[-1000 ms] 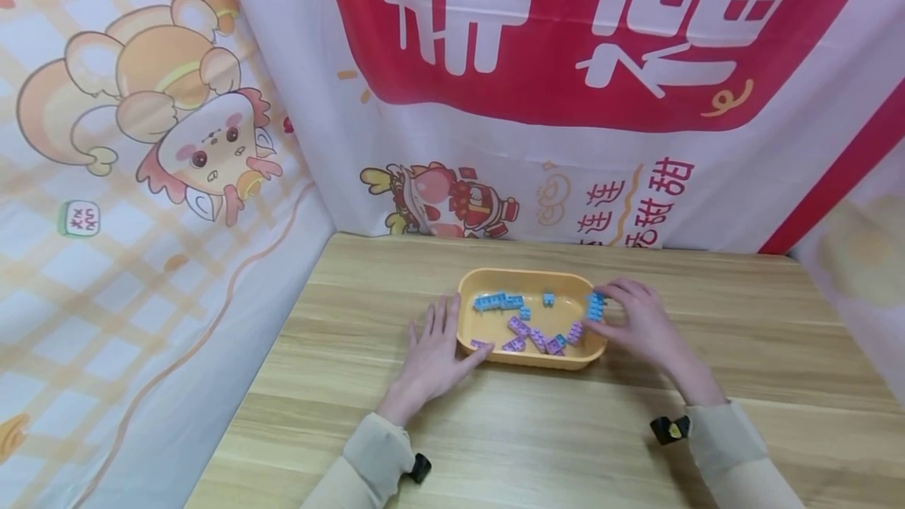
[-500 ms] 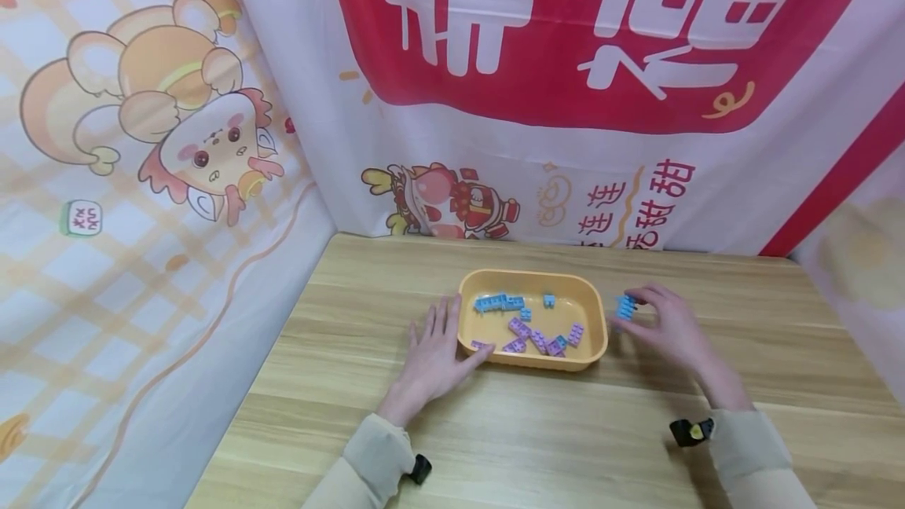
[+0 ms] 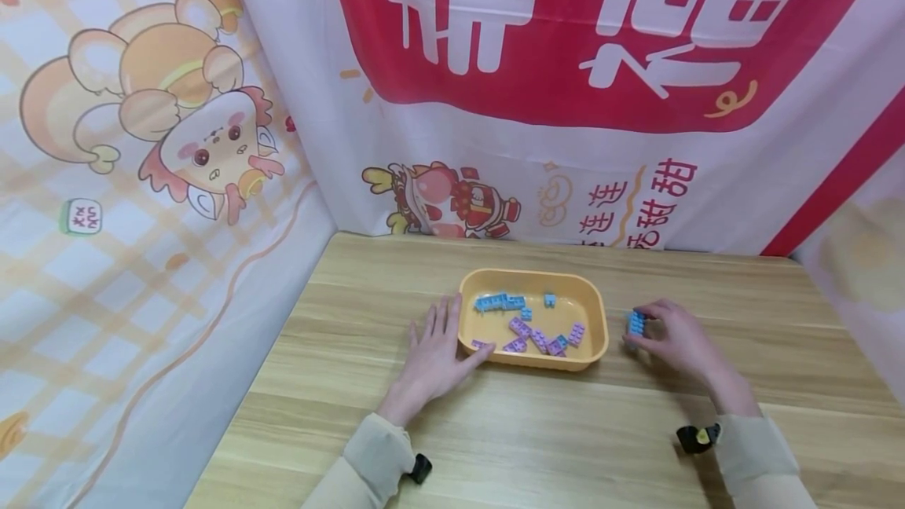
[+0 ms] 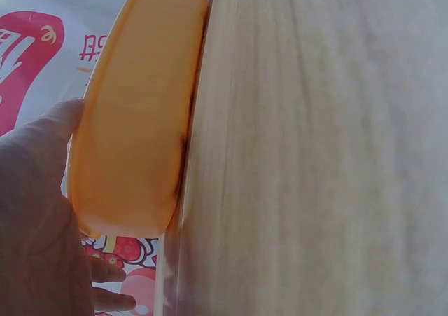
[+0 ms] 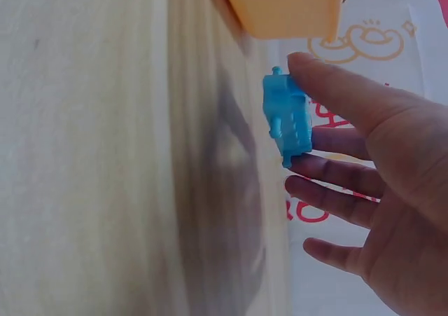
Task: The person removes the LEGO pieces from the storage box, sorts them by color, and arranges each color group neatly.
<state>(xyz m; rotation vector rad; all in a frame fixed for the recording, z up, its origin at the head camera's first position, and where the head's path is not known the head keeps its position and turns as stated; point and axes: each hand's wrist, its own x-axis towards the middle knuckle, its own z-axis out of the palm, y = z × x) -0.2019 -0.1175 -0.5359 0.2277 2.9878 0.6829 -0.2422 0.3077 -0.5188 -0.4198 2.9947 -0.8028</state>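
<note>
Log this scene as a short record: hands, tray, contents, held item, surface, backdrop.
Left hand: rests against the tray's left end, thumb at the near rim
Right hand: pinches a blue block
Blue block position: right of the tray, apart from it; contact with the table unclear
Tray: yellow-orange, upright
Contents: purple bricks, mostly nearer the person; blue pieces, mostly farther
Surface: wood-grain table
Backdrop: printed cloth

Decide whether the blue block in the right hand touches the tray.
Apart: the head view shows a strip of table between the held block and the tray.
</note>
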